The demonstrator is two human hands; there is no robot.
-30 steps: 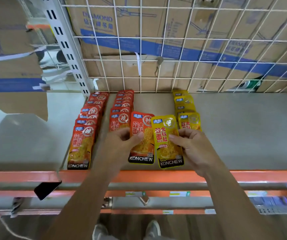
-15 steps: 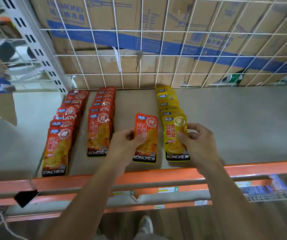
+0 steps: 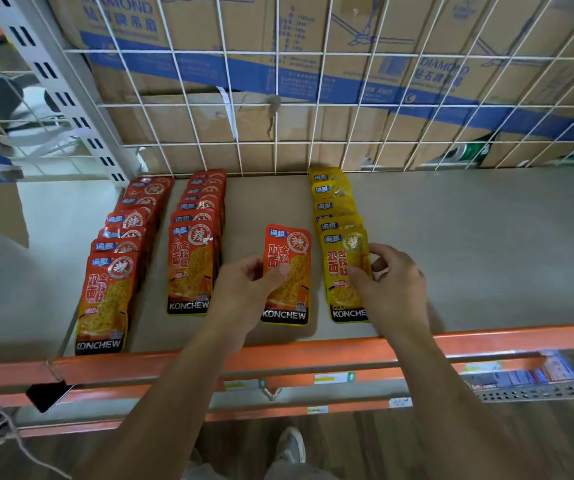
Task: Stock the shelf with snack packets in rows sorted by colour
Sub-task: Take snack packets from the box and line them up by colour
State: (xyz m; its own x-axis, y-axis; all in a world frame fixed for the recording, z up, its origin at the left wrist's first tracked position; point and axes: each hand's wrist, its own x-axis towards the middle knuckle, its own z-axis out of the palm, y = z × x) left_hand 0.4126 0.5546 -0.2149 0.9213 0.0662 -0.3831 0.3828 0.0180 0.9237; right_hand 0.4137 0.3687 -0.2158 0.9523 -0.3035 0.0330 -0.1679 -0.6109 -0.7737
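Observation:
On the grey shelf [image 3: 469,251] lie two rows of overlapping red snack packets, one at the left [image 3: 112,282] and one beside it [image 3: 192,265], plus a yellow row [image 3: 334,199] further right. My left hand [image 3: 244,292] pinches a single red packet [image 3: 289,271] by its left edge, in the gap between the second red row and the yellow row. My right hand [image 3: 396,285] holds a yellow packet [image 3: 346,268] that lies at the front of the yellow row, thumb on its face and fingers at its right edge.
A white wire grid [image 3: 313,105] closes the shelf's back, with cardboard boxes [image 3: 278,46] behind it. An orange beam [image 3: 313,351] runs along the front edge. A perforated upright post [image 3: 57,84] stands at the back left. The shelf's right half is bare grey board.
The two packets came apart: the yellow one moved right onto the front of the yellow row, and the red one stayed in my left hand in the gap.

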